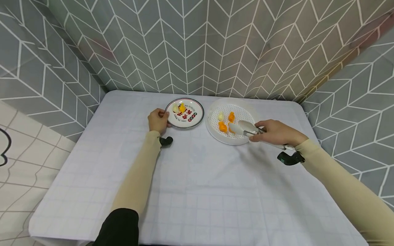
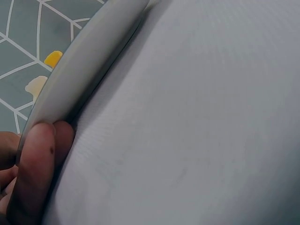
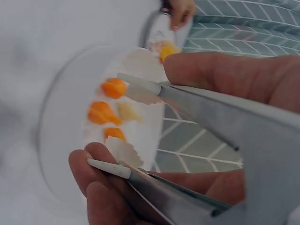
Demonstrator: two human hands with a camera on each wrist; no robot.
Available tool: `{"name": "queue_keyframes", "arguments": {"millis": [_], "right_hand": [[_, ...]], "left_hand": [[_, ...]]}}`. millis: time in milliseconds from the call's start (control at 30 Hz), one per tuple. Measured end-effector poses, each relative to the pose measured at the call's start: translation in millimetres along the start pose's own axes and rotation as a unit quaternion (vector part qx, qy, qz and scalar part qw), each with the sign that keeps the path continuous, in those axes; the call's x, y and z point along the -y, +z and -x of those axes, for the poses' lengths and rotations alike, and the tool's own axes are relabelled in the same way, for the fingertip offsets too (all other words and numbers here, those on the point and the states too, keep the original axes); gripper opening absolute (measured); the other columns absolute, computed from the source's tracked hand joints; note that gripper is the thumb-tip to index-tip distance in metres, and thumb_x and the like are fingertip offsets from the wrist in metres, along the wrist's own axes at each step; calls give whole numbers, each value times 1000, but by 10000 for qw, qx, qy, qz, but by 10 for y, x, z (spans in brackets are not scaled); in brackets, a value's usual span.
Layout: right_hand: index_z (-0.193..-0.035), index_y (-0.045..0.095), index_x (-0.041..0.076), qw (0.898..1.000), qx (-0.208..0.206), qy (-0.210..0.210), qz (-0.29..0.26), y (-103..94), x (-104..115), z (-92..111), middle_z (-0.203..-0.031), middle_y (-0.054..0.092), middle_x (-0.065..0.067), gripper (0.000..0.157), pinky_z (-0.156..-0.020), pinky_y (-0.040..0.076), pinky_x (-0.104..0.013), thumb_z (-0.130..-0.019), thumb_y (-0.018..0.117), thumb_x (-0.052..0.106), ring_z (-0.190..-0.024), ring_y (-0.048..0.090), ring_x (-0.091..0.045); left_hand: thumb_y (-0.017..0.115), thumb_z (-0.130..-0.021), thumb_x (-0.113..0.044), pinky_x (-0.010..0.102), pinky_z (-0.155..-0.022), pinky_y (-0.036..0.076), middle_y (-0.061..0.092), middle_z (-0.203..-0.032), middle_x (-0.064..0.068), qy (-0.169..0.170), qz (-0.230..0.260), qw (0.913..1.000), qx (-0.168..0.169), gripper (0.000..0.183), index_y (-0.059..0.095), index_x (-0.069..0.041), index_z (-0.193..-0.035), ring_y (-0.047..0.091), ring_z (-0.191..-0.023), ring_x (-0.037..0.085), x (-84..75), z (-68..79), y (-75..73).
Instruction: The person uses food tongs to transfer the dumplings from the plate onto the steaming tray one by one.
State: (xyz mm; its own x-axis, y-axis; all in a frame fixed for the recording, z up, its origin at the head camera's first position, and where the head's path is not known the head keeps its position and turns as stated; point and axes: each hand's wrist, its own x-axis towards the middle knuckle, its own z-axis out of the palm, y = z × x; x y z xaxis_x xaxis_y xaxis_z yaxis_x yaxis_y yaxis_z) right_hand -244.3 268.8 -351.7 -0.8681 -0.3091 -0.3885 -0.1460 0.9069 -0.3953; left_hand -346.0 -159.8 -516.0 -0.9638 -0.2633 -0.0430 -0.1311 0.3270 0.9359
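Note:
At the far side of the table, my left hand (image 1: 158, 120) grips the left rim of a white plate (image 1: 173, 120) with red lettering and a dark border. A pale piece (image 1: 175, 108) and a yellow piece (image 1: 182, 108) lie on the plate. My right hand (image 1: 277, 132) holds metal tongs (image 3: 206, 108) with white scalloped tips. The tips are spread apart over a round white perforated tray (image 1: 212, 134). Orange pieces (image 1: 223, 127) and one pale piece (image 1: 221, 116) sit in the tray, the nearest orange piece (image 1: 231, 127) partly hidden by the tongs. In the left wrist view, fingers (image 2: 40, 159) press against the plate's edge.
Both dishes stand side by side near the back edge of the table, which a white cloth (image 1: 197, 188) covers. Behind and at the sides hang grey curtains (image 1: 191, 48) with a white chevron pattern. Pale tiled floor (image 1: 24, 177) shows at the left.

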Motion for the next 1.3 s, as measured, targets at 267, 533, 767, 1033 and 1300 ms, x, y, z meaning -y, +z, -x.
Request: {"name": "queue_keyframes", "arguments": {"millis": [267, 533, 767, 1033, 1300], "right_hand": [[-157, 41, -7, 9958, -737, -151, -519, 52, 217, -193, -136, 65, -27, 84, -93, 56, -46, -99, 68, 47, -111, 64, -34], [-146, 50, -6, 9847, -1128, -754, -1095, 363, 705, -716, -120, 68, -18, 72, -94, 55, -41, -97, 71, 43, -100, 64, -27], [-133, 56, -3, 9826, -1034, -1024, -1158, 487, 1118, -1016, -83, 61, 0, 61, -61, 45, -26, -94, 72, 41, -66, 54, -13], [-120, 63, -3, 9875, -994, -1030, -663, 561, 1363, -1235, -82, 57, -4, 49, -61, 41, -27, -94, 72, 38, -73, 54, -19], [-121, 64, -5, 9907, -871, -834, -635, 594, 1365, -1387, -97, 67, -11, 50, -73, 51, -32, -94, 72, 37, -86, 60, -24]], "left_hand": [[61, -109, -16, 25, -54, 63, 64, -102, 15, -61, 21, 10000, 12, 27, 63, 4, -126, 63, -54, 11, 12, -13, -81], [61, -109, -17, 24, -53, 62, 66, -104, 17, -30, -110, 9999, -118, 27, 64, 3, -126, 64, -54, 11, 28, -38, -155], [62, -109, -18, 26, -57, 65, 66, -104, 16, -105, -97, 9999, 6, 28, 63, 3, -127, 66, -56, 13, 63, -29, -90], [63, -107, -13, 23, -50, 62, 67, -100, 19, 233, 65, 9997, -63, 26, 64, 8, -123, 63, -50, 8, 64, 18, -61], [62, -108, -15, 24, -51, 63, 67, -101, 17, 190, 82, 9998, -24, 25, 64, 6, -122, 63, -51, 8, 16, 54, -14]]}}
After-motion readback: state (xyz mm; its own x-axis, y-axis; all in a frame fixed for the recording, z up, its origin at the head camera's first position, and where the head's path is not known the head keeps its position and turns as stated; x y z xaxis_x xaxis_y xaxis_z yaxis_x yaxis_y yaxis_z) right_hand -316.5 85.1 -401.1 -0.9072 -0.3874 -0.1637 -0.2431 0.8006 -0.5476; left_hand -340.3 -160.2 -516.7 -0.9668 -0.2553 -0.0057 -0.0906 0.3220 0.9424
